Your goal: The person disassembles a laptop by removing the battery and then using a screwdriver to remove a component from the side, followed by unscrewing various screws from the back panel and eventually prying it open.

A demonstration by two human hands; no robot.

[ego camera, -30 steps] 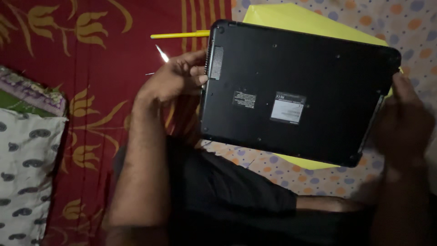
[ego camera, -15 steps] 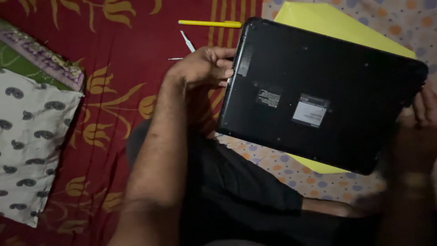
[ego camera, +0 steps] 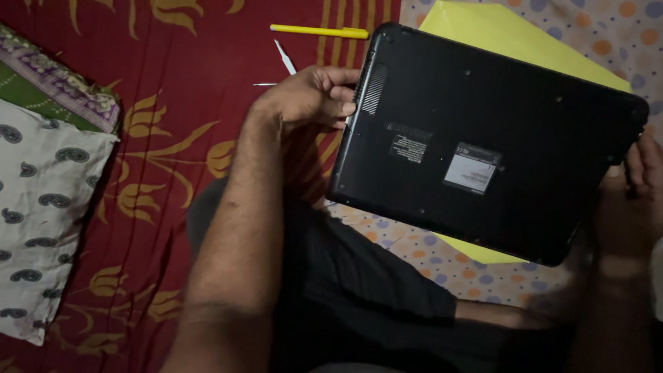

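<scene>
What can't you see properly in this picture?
Head view:
- Yellow sheet: mostly covered by the black laptop.
- Laptop's screen side: faces away.
- Right hand: cut off by the picture's edge, in shadow.
- Left hand: fingertips tucked behind the laptop's edge.
- Thin white tool: too small to identify.

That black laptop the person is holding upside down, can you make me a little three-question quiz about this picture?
1. True or false: the laptop shows its underside.
2. Which hand grips the laptop's vented edge: A) left hand B) right hand?
3. Fill in: the long tool lying on the red cloth is ____ in colour.

Key: 1 true; 2 A; 3 yellow.
</scene>
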